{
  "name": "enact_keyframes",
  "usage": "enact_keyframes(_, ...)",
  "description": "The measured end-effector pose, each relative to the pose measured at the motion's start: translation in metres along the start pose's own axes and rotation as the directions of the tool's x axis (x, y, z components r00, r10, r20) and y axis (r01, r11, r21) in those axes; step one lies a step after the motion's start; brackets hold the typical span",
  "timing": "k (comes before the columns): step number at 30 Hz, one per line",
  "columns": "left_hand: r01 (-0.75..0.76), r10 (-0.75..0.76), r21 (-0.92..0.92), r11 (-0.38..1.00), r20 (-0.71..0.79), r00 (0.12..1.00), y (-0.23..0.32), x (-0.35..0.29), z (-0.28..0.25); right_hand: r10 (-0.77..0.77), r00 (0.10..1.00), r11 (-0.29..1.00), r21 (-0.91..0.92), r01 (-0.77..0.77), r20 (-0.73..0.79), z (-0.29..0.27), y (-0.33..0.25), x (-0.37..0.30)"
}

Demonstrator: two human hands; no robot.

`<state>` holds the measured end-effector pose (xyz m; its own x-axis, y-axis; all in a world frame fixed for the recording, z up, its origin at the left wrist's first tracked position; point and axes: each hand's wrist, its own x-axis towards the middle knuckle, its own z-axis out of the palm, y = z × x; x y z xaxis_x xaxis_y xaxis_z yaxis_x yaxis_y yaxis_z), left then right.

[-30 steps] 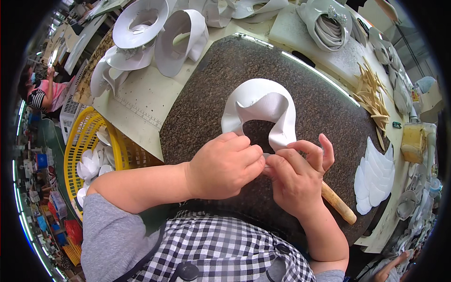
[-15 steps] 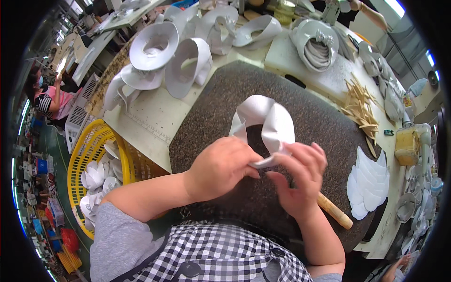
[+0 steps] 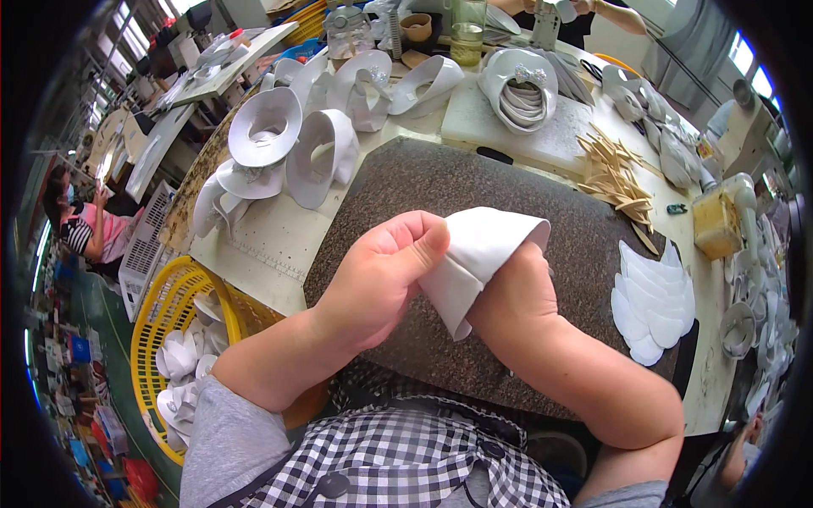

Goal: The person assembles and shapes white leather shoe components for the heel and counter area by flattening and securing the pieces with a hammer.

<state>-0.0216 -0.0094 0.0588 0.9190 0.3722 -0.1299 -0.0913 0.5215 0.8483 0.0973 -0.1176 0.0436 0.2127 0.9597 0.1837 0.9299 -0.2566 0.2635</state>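
In the frame's centre we hold a white, curved, leather-like piece [image 3: 491,241]. Our left hand [image 3: 381,275] is clamped on its left edge; our right hand [image 3: 517,296] is partly hidden, its grip we cannot tell.

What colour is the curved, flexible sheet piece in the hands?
The curved, flexible piece is white, seen best in the head view.

Before the person, a dark speckled stone-like slab [image 3: 406,178] lies on a pale flat worktable [image 3: 271,245]. A curved white sheet piece [image 3: 487,241] is above it between left hand [image 3: 377,271] and right hand [image 3: 518,292]. White leaf-shaped sheets [image 3: 652,300] overlap right, thin tan wooden sticks [image 3: 614,173] behind them; left, white curved shells [image 3: 176,356] fill a round yellow plastic basket [image 3: 165,305]
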Motion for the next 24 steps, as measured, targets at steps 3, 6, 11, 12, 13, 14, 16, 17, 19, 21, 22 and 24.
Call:
enact_keyframes(3,0.041,-0.046,-0.066,0.997,-0.074,0.996,-0.005,0.005,-0.001,0.016,0.969,1.0,-0.029,-0.009,0.245,-0.009,-0.005,0.007)
enact_keyframes(6,0.037,-0.041,-0.086,0.996,-0.047,0.998,-0.009,0.008,-0.014,-0.062,0.925,0.992,-0.074,0.097,0.375,-0.017,0.007,0.008)
enact_keyframes(11,0.074,-0.075,-0.023,0.997,-0.09,0.993,-0.002,0.013,-0.01,-0.203,0.93,0.979,0.049,0.198,0.306,-0.018,0.02,0.001)
enact_keyframes(12,0.096,-0.097,-0.018,0.995,-0.102,0.99,0.002,0.012,-0.011,-0.282,0.911,0.958,0.031,0.286,0.302,-0.019,0.027,0.002)
enact_keyframes(13,0.117,-0.118,-0.015,0.993,-0.115,0.986,0.006,0.012,-0.014,-0.292,0.907,0.954,0.029,0.298,0.304,-0.011,0.036,-0.001)
enact_keyframes(14,0.113,-0.114,-0.028,0.993,-0.065,0.991,0.007,0.014,-0.031,-0.279,0.957,0.916,0.276,0.291,-0.079,0.002,0.044,-0.005)
enact_keyframes(16,0.149,-0.157,-0.145,0.978,-0.043,0.987,0.011,0.022,-0.053,-0.039,0.867,0.706,0.601,0.375,-0.496,0.016,0.05,-0.008)
enact_keyframes(17,0.124,-0.135,-0.165,0.978,-0.055,0.989,0.009,0.024,-0.056,-0.072,0.865,0.702,0.591,0.398,-0.497,0.02,0.046,-0.014)
enact_keyframes(19,0.232,-0.239,-0.068,0.97,-0.127,0.963,-0.002,0.025,-0.059,-0.055,0.954,0.632,0.73,0.261,-0.293,0.029,0.032,-0.024)
enact_keyframes(21,0.251,-0.255,-0.055,0.966,-0.103,0.961,0.0,0.025,-0.053,-0.075,0.976,0.693,0.693,0.197,-0.203,0.019,0.017,-0.019)
enact_keyframes(22,0.251,-0.252,-0.025,0.968,-0.149,0.956,0.002,0.023,-0.047,-0.05,0.982,0.786,0.6,0.151,-0.182,0.018,0.01,-0.016)
enact_keyframes(24,0.241,-0.236,0.005,0.971,-0.183,0.954,0.006,0.023,-0.044,-0.012,0.977,0.874,0.473,0.113,-0.212,0.027,0.008,-0.012)
